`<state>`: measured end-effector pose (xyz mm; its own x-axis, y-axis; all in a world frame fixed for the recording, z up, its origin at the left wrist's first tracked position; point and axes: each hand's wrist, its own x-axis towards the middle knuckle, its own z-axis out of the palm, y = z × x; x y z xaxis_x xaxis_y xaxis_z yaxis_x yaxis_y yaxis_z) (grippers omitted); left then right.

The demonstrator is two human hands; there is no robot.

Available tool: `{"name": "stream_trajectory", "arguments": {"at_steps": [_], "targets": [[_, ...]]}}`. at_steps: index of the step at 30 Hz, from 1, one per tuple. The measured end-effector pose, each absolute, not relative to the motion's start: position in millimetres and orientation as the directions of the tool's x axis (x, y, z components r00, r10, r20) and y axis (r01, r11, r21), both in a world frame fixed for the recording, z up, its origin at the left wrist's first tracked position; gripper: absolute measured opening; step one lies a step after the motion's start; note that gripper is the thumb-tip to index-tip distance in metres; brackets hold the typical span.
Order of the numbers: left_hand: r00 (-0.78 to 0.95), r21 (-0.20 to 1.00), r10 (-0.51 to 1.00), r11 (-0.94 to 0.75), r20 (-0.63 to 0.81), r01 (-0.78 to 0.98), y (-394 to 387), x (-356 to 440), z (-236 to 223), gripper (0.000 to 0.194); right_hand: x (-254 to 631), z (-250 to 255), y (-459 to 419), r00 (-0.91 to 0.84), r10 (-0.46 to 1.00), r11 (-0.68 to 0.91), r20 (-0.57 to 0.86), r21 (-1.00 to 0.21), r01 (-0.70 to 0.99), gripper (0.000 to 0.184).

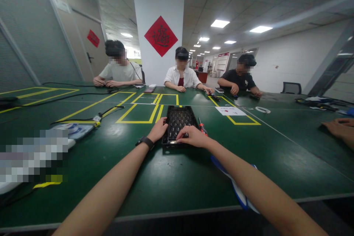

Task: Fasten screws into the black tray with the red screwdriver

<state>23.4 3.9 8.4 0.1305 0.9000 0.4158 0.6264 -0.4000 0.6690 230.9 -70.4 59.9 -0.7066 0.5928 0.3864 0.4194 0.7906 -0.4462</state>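
Observation:
On the green table in front of me lies a black plastic tray-like case (175, 146) with rows of small raised shapes inside. My left hand (158, 129) grips its left side, fingers over the rim. Over the near end of the case, my right hand (191, 136) has thumb and fingertips pinched together at a small pale, shiny piece (173, 142). Whether that piece is held or only touched is too small to tell. Just right of the case, partly behind my right hand, lies a screwdriver (202, 127) with a red and black handle.
Yellow tape (135, 121) outlines areas on the green table (124, 162). A blue-and-white item (235, 184) lies under my right forearm. Left are cables and a blurred-out object (33, 158); right, a paper sheet (230, 111) and white ring (262, 110). Several people sit around the table.

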Motion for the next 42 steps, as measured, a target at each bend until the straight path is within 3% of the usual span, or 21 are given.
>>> {"name": "stream_trajectory", "arguments": {"at_steps": [6,12,24,32,42], "targets": [[0.013,0.663,0.901,-0.33,0.435,0.672,2.1,24.1,7.0,0.046,231.9,60.8,-69.6,-0.715,0.577,0.799,0.394,-0.452,0.396,0.015],[0.093,0.686,0.905,-0.378,0.414,0.622,-2.6,24.7,10.2,0.039,232.4,56.1,-68.1,-0.705,0.627,0.739,0.333,-0.54,0.402,0.018],[0.091,0.68,0.918,-0.351,0.387,0.644,-1.7,23.7,10.6,0.039,232.3,60.7,-69.5,-0.715,0.609,0.738,0.343,-0.575,0.352,0.024],[0.074,0.701,0.928,-0.328,0.366,0.633,-5.2,25.3,13.9,0.039,232.6,61.9,-70.5,-0.742,0.576,0.795,0.344,-0.447,0.41,0.018],[0.052,0.711,0.925,-0.326,0.378,0.623,-6.7,26.1,15.0,0.037,232.6,58.1,-68.2,-0.729,0.584,0.804,0.359,-0.381,0.457,0.019]]}}
